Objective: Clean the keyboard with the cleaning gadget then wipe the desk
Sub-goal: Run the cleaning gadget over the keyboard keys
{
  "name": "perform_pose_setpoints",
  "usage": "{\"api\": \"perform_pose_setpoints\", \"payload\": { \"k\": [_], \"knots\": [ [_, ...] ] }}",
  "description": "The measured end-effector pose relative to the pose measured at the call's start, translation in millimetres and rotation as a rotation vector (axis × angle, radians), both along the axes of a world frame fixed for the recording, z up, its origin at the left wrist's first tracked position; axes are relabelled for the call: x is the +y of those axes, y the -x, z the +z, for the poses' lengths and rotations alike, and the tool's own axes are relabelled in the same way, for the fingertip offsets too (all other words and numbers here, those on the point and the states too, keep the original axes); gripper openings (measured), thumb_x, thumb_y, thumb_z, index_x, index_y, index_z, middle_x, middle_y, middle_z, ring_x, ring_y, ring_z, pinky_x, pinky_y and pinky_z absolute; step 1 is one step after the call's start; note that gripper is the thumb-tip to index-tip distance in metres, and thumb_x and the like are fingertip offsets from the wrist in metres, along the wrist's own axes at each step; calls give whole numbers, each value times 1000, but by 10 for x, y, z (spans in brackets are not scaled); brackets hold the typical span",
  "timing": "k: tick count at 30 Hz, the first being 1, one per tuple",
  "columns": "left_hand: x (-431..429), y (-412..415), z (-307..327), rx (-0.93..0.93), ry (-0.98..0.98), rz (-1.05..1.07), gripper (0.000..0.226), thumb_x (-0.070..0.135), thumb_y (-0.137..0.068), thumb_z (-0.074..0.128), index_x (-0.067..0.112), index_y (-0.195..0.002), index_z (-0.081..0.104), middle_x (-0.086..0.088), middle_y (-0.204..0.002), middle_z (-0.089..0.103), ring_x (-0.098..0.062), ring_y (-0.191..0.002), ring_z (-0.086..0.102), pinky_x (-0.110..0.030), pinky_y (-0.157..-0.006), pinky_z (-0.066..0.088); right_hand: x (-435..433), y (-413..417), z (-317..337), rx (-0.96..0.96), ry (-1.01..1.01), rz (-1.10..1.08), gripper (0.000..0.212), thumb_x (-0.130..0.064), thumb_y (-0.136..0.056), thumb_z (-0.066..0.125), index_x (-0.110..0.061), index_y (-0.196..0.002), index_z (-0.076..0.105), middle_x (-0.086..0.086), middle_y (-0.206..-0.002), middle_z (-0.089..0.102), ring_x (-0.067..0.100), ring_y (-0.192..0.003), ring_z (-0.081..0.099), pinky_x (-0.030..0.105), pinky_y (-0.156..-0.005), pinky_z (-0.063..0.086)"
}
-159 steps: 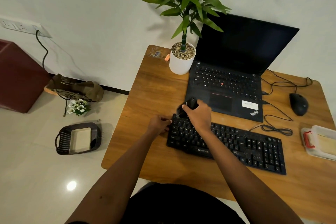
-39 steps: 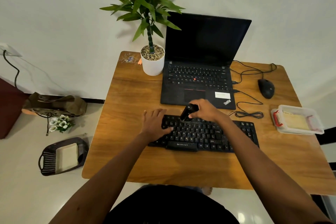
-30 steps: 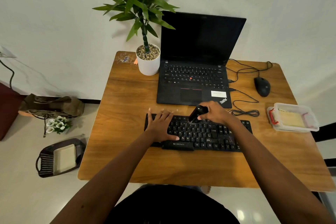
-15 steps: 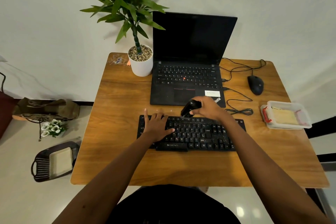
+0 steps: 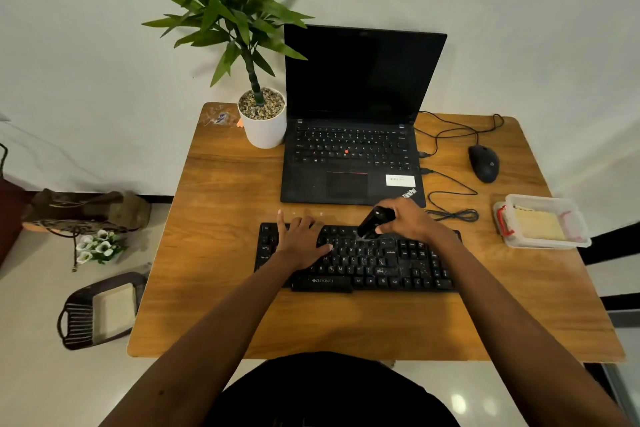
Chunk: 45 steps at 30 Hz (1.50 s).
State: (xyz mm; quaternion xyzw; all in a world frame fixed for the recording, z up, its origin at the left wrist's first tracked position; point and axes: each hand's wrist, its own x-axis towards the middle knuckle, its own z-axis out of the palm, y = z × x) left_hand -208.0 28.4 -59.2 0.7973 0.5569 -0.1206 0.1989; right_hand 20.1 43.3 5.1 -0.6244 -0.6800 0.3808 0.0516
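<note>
- Black wired keyboard (image 5: 381,263) lay on the near half of the brown wooden desk (image 5: 214,253) in the head view. Its long side ran left to right, and pale specks were scattered over its middle and right keys.
- The right hand (image 5: 408,224) was curled around a small black cleaning gadget (image 5: 375,218), gripping it at a tilt. The gadget's lower tip touched the far key rows near the keyboard's middle.
- The left hand (image 5: 301,243) lay flat on the keyboard's left part, fingers straight and spread, holding nothing.
- Just beyond the keyboard stood an open black laptop (image 5: 349,163) with a dark screen; the gadget's upper end was just beside its near right corner.
- A white round pot with a green leafy plant (image 5: 263,128) stood close at the laptop's left; whether they touched could not be told.
- A black computer mouse (image 5: 484,163) sat at the far right, and a thin black cable (image 5: 450,215) lay coiled near the right hand.
- A clear plastic box with red clips (image 5: 543,224) rested at the right edge, with something pale yellow inside.
- On the floor at left lay a dark slatted basket (image 5: 100,308) and some white flowers (image 5: 98,246).
</note>
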Motion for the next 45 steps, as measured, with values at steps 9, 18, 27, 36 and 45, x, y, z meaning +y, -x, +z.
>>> {"api": "perform_pose_setpoints", "payload": {
  "k": [9, 18, 27, 36, 45],
  "knots": [
    [36, -104, 11, -6, 23, 14, 61, 54, -94, 38, 21, -145, 31, -4, -152, 27, -24, -141, 22, -59, -110, -11, 83, -79, 117, 66, -1, -76, 24, -2, -75, 73, 1, -96, 62, 13, -97, 65, 22, -91, 58, 29, -78, 42],
    [30, -146, 2, -21, 42, 55, 58, 52, -95, 38, 23, -144, 31, -1, -149, 32, -21, -140, 26, -59, -110, -13, 257, 196, 2, 28, -1, 98, 30, -6, -75, 73, 2, -101, 62, 18, -102, 64, 26, -94, 57, 33, -79, 43],
    [26, -174, 7, -29, 39, 97, 54, 50, -96, 37, 23, -143, 36, 0, -148, 34, -21, -138, 29, -58, -111, -13, 279, -357, 31, -82, 62, 46, 31, -5, -74, 74, 3, -101, 62, 18, -103, 65, 30, -96, 59, 36, -80, 45],
    [33, -335, 23, -6, 37, 85, 53, 49, -96, 36, 21, -142, 37, -3, -150, 30, -24, -138, 27, -58, -112, -8, 211, 15, 38, 61, 0, 78, 29, -9, -74, 75, 1, -98, 63, 9, -92, 62, 18, -86, 55, 24, -65, 38],
    [25, -387, 20, -11, 42, 79, 53, 47, -97, 36, 20, -142, 36, -4, -151, 29, -24, -139, 26, -58, -113, -7, 85, -559, 41, -16, 31, -9, 31, -7, -73, 76, 2, -99, 64, 16, -99, 67, 27, -94, 60, 33, -79, 44]
  ]
}}
